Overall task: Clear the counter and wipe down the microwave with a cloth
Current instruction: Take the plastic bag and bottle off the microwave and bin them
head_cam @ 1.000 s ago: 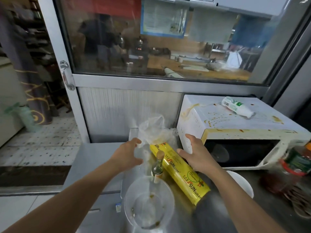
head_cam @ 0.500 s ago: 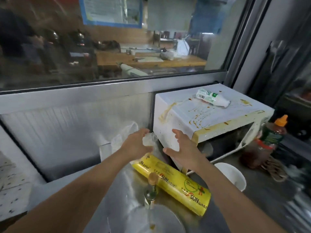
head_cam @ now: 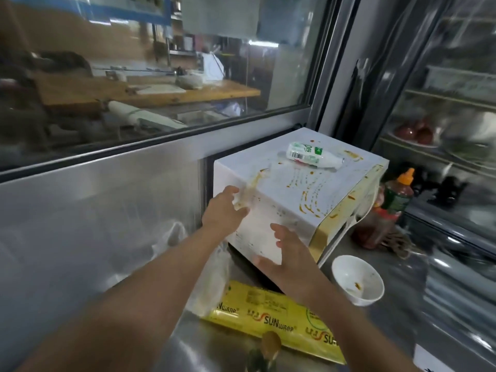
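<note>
The big window fills the upper left of the frame, and a glass fridge door fills the right. The shiny metal table runs along the bottom. The dirty white microwave sits in the middle, with brown sauce streaks on top. A yellow wrap box lies in front of it, low in the frame. A clear plastic bag sits left of the box. A sauce bottle stands right of the microwave. A white bowl sits near its front corner. A small white bottle lies on top. Your left hand pinches something pale and crumpled at the microwave's left edge. Your right hand is spread flat by its side, fingers loose.
</note>
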Demonstrator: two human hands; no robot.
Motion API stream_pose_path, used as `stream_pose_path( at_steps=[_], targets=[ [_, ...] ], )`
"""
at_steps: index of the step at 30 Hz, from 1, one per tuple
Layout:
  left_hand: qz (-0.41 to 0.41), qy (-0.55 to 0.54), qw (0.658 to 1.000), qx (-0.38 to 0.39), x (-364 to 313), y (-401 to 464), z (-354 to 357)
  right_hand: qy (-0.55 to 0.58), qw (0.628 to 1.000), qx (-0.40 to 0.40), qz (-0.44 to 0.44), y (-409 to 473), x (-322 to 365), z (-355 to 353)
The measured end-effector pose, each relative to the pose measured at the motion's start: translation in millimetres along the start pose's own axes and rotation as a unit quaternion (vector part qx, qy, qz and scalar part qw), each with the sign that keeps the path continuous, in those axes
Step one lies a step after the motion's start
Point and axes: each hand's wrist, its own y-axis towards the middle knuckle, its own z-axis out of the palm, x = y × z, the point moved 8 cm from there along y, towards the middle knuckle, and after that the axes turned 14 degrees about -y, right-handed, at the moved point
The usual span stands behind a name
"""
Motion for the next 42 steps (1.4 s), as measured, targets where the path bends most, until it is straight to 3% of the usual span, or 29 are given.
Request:
stream_pose_path(
  at_steps=[8,18,31,42],
  targets=[
    [0.003,0.000,0.999,-0.035,7.3,11.1,-5.5,0.019,1.000,0.006,0.004,16.9,-3.3,18.3],
    [0.065,-0.025,0.993,-0.098,13.5,-47.1,-80.4,0.019,1.000,0.020,-0.001,9.1,11.1,24.9],
    [-0.024,0.076,0.993,-0.087,86.2,-117.5,-129.2,-0.010,0.998,0.053,0.015,1.5,21.1,39.0],
    [-0.090,0.135,0.976,0.145,138.5,-123.7,-69.5,-0.047,0.995,0.086,-0.013,10.9,41.0,49.4]
  ],
)
